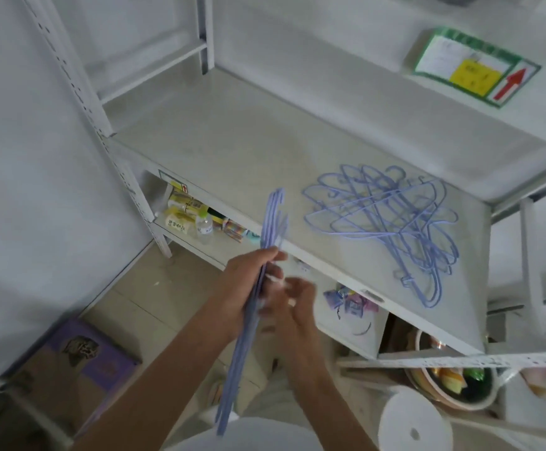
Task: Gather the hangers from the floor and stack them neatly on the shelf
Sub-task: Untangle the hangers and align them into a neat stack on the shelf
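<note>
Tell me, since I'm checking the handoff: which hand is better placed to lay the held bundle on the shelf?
Probably the left hand. Its grip is already closed around the bundle of hangers, hooks pointing toward the shelf. The right hand is blurred beside it and does not clearly hold them.

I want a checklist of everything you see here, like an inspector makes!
Surface: white shelf, left part bare.
Job's things: loose pile of purple hangers lies on the shelf's right part; a bundle of hangers is held edge-on in front of the shelf.
Clutter: bottle and packets on the lower shelf; purple box on the floor; bowl of items at lower right.
Grippers: left hand grips the bundle; right hand is beside it, blurred.
Cables: nothing seen.
Surroundings: white walls, label with red arrow.
</note>
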### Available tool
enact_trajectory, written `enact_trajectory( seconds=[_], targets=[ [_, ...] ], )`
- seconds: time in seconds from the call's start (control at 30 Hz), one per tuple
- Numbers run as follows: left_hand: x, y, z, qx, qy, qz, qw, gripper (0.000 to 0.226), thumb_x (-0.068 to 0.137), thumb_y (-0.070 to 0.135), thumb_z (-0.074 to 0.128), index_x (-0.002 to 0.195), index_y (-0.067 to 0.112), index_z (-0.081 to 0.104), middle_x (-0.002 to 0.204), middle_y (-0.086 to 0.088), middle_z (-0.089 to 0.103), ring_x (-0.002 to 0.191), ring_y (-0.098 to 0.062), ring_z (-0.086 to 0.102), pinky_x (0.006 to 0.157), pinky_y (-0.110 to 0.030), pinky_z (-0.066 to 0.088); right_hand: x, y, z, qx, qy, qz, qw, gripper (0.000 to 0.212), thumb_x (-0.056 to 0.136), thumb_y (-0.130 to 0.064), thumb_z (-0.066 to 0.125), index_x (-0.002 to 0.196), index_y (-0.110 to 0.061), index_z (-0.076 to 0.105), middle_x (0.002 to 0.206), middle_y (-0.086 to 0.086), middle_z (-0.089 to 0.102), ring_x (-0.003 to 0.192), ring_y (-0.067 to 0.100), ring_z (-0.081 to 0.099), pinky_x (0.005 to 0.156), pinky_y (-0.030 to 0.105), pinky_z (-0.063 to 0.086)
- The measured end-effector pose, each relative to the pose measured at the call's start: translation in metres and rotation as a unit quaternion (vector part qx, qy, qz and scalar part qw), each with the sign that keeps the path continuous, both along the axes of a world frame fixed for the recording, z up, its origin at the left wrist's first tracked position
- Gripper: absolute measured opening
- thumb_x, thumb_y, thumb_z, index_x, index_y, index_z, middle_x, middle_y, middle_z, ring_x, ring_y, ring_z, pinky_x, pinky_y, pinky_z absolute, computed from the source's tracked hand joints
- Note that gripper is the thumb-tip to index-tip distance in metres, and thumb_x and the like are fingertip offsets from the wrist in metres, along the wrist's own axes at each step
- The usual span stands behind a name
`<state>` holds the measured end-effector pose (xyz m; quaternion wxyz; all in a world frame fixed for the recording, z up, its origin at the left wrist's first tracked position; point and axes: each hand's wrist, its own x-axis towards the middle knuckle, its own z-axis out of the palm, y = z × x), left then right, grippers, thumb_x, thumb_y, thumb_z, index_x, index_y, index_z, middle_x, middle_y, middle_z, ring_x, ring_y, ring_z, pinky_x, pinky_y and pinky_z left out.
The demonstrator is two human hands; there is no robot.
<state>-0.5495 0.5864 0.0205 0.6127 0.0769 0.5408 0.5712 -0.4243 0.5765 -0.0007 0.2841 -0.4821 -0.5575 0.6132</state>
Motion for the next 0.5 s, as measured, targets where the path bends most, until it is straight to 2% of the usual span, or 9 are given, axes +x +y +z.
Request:
enact_trajectory(
  seconds=[0.03, 0.1, 0.17, 0.2, 0.27, 0.33, 0.4, 0.5],
  targets=[
    [0.004, 0.005, 0.000, 0.003, 0.000, -0.001, 1.000, 0.026, 0.100, 0.024, 0.060, 0.105, 0.004, 0.076, 0.074, -0.005, 0.069, 0.051, -0.013, 0.054, 0.044, -0.023, 0.044, 0.006, -0.012, -0.006, -0.071, -0.022, 0.017, 0.997, 0.040, 0.093, -0.064, 0.058, 0.112, -0.030, 0.050, 0.108, -0.001, 0.069, 0.090, 0.020, 0.075, 0.066, 0.030, 0.061],
    [0.012, 0.016, 0.001, 0.026, 0.003, -0.008, 1.000, 0.025, 0.101, 0.019, 0.057, 0.109, 0.001, 0.073, 0.086, -0.010, 0.076, 0.063, -0.018, 0.066, 0.062, -0.027, 0.053, 0.016, -0.027, -0.011, -0.129, -0.054, 0.048, 0.989, 0.025, 0.104, -0.044, 0.056, 0.106, -0.019, 0.055, 0.094, 0.005, 0.072, 0.073, 0.019, 0.073, 0.059, 0.026, 0.057],
    [0.013, 0.025, 0.004, 0.050, -0.020, -0.023, 0.998, 0.026, 0.103, 0.018, 0.054, 0.114, 0.000, 0.069, 0.099, -0.014, 0.079, 0.079, -0.022, 0.073, 0.078, -0.033, 0.057, 0.021, -0.037, -0.011, -0.152, 0.007, 0.072, 0.986, 0.021, 0.110, -0.024, 0.046, 0.102, -0.008, 0.058, 0.077, 0.009, 0.071, 0.058, 0.018, 0.069, 0.057, 0.026, 0.056],
    [0.011, 0.029, 0.006, 0.062, -0.036, -0.033, 0.997, 0.028, 0.103, 0.018, 0.054, 0.117, -0.001, 0.068, 0.104, -0.016, 0.078, 0.085, -0.023, 0.075, 0.080, -0.033, 0.059, 0.024, -0.041, -0.008, -0.151, 0.035, 0.077, 0.985, 0.025, 0.112, -0.019, 0.042, 0.100, -0.005, 0.059, 0.071, 0.013, 0.068, 0.053, 0.017, 0.066, 0.055, 0.025, 0.054],
    [0.006, 0.034, 0.012, 0.080, -0.070, -0.053, 0.993, 0.030, 0.102, 0.018, 0.055, 0.121, -0.003, 0.065, 0.112, -0.018, 0.077, 0.092, -0.023, 0.077, 0.077, -0.029, 0.063, 0.032, -0.044, -0.006, -0.130, 0.056, 0.076, 0.987, 0.033, 0.114, -0.017, 0.036, 0.099, -0.003, 0.062, 0.063, 0.018, 0.060, 0.048, 0.022, 0.058, 0.053, 0.026, 0.049],
    [0.007, 0.039, 0.019, 0.085, -0.090, -0.066, 0.990, 0.027, 0.103, 0.015, 0.053, 0.121, -0.001, 0.065, 0.114, -0.016, 0.077, 0.094, -0.021, 0.077, 0.076, -0.025, 0.063, 0.040, -0.039, -0.004, -0.113, 0.053, 0.072, 0.990, 0.037, 0.114, -0.020, 0.035, 0.100, -0.002, 0.064, 0.063, 0.019, 0.055, 0.053, 0.025, 0.051, 0.055, 0.030, 0.044],
    [0.012, 0.045, 0.023, 0.086, -0.099, -0.069, 0.989, 0.024, 0.104, 0.012, 0.051, 0.120, 0.002, 0.064, 0.116, -0.015, 0.077, 0.091, -0.019, 0.077, 0.076, -0.024, 0.062, 0.051, -0.033, -0.004, -0.101, 0.045, 0.077, 0.991, 0.038, 0.113, -0.025, 0.038, 0.098, -0.007, 0.068, 0.063, 0.018, 0.054, 0.059, 0.026, 0.051, 0.057, 0.028, 0.044],
    [0.021, 0.051, 0.027, 0.089, -0.131, -0.084, 0.984, 0.024, 0.104, 0.012, 0.050, 0.119, 0.003, 0.066, 0.121, -0.014, 0.075, 0.090, -0.018, 0.077, 0.074, -0.026, 0.063, 0.070, -0.031, -0.007, -0.085, 0.049, 0.072, 0.993, 0.037, 0.111, -0.028, 0.045, 0.094, -0.010, 0.072, 0.062, 0.015, 0.058, 0.053, 0.020, 0.055, 0.056, 0.022, 0.046]
  ],
)
